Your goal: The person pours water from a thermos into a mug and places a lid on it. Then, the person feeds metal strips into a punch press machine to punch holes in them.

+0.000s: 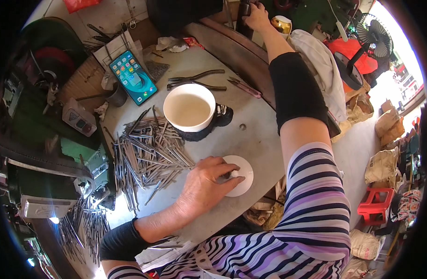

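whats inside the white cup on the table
The white cup holds a pale, cloudy liquid nearly up to its rim; nothing floats on it, and the bottom is hidden. Its white lid lies apart under the left hand.

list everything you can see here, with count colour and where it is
cup: one, white, holding pale liquid, table centre on a dark mat
lid: one, white, round with a knob, near table edge
metal rods: a large pile, grey, left of the cup
phone: one, lit screen, far left of the table
pliers: one pair, dark, behind the cup
tweezers-like tool: one, pinkish, right of the pliers
fan: one, black, upper right
stool: one, red, floor at right
left hand: fingers on the lid's knob
right hand: reaching far, on a dark object at the top
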{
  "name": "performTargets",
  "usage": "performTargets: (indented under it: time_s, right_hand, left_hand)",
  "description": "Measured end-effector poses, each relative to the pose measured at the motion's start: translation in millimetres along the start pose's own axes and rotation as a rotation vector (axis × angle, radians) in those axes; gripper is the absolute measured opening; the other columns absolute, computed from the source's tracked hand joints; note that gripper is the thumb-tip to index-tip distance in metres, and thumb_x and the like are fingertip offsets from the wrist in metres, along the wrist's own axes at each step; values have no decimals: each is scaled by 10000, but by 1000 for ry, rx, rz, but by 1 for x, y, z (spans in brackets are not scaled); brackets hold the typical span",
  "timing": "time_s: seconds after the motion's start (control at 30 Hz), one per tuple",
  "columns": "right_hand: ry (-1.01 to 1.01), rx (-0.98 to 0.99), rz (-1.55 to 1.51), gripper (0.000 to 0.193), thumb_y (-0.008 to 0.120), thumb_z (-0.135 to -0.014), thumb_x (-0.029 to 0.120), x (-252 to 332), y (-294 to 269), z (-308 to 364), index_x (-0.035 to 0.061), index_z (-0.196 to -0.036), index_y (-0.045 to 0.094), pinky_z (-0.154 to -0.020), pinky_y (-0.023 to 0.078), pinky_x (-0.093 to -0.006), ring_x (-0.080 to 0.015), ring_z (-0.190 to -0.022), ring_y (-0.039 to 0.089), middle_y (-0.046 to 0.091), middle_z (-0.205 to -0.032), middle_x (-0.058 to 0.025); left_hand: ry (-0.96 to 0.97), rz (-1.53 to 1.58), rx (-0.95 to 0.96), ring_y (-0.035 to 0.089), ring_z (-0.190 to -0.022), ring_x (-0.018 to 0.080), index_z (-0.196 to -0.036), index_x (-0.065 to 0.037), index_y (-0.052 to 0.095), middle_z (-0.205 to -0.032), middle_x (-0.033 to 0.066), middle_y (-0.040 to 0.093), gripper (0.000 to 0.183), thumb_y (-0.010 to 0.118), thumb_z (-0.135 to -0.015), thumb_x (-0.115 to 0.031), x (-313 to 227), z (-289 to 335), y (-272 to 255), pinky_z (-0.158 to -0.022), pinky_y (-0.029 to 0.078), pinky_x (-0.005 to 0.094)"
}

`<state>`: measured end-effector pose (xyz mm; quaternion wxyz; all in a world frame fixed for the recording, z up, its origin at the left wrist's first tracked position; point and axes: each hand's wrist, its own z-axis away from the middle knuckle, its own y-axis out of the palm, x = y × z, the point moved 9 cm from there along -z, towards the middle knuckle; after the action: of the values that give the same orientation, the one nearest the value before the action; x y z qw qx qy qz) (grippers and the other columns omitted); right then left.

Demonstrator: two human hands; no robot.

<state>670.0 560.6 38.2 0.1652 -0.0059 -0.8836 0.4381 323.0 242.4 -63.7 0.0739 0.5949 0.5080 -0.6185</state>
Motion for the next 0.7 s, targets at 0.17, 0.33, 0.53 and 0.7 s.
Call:
performTargets:
  time_s: [0.17, 0.33, 0.53, 0.7]
  right_hand:
    - [-7, -174, 5, 583, 701, -769, 146, -10, -15, -8, 47, -1309, 505, -1013, 420, -427, -425, -1233, 445, 437, -1365, -263]
    - [288, -206, -758, 208, 671, -809, 63, -24, -13, -4, -38, -991, 692, -787, 494, -377, -305, -868, 654, 702, -892, -152]
    - [480, -158, -1207, 183, 612, -832, 25, -30, 10, -4, -21, -995, 680, -461, 388, -317, -188, -530, 547, 606, -687, -83]
    - [675, 50, -1071, 153, 529, -869, 84, -98, 44, -45, 10, -878, 662, -478, 421, -351, -236, -527, 552, 582, -639, -102]
  left_hand:
    - [63, -26, -9, 624, -759, 282, -927, -73, 722, -809, 106, 624, 218, 762, -725, -147, -7, -4, 5, -671, 511, 363]
    - [12, -11, 8, 609, -782, 281, -914, -68, 714, -805, 93, 625, 210, 752, -735, -173, 0, -4, 3, -699, 504, 377]
    - [-6, -3, 12, 597, -800, 282, -899, -67, 709, -803, 87, 631, 209, 742, -745, -205, 6, -3, 3, -735, 498, 386]
    - [25, 15, 33, 598, -799, 282, -897, -69, 710, -803, 88, 636, 207, 743, -744, -205, -2, -6, 8, -738, 497, 385]
